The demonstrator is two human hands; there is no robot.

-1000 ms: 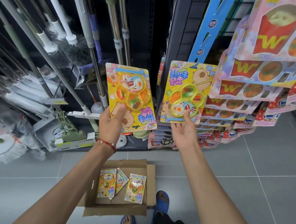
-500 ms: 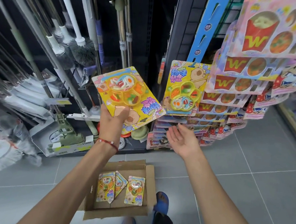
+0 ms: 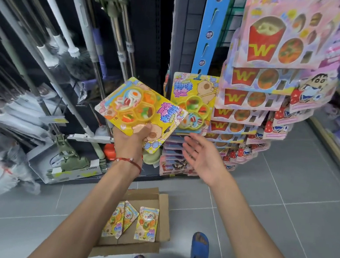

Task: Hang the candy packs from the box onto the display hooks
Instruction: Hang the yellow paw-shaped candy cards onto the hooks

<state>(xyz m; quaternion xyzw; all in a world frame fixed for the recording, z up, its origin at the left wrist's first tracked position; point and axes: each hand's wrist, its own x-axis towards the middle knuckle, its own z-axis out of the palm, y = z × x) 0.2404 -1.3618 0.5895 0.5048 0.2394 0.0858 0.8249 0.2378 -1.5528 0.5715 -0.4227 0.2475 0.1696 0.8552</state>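
Two hands are working at a shop display, seen from above. The left hand [image 3: 131,140] is gripping a yellow candy pack [image 3: 140,113] by its lower edge, thumb pressed over the front and fingers behind. That pack is tilting: its long axis is running diagonally from upper left to lower right, the printed face is looking up toward the camera, and the end with the round candy tray is pointing up and left. The right hand [image 3: 201,157] is hovering empty, palm open and fingers spread, just below a second yellow pack [image 3: 192,104] that is hanging upright, long axis vertical, beside the rows of pink packs [image 3: 252,93] on the rack. A red string bracelet [image 3: 129,162] is circling the left wrist. Down on the grey tiled floor [image 3: 293,205], a cardboard box [image 3: 162,216] is sitting open with three more packs [image 3: 146,224] lying flat inside, near a blue sandal [image 3: 200,244].
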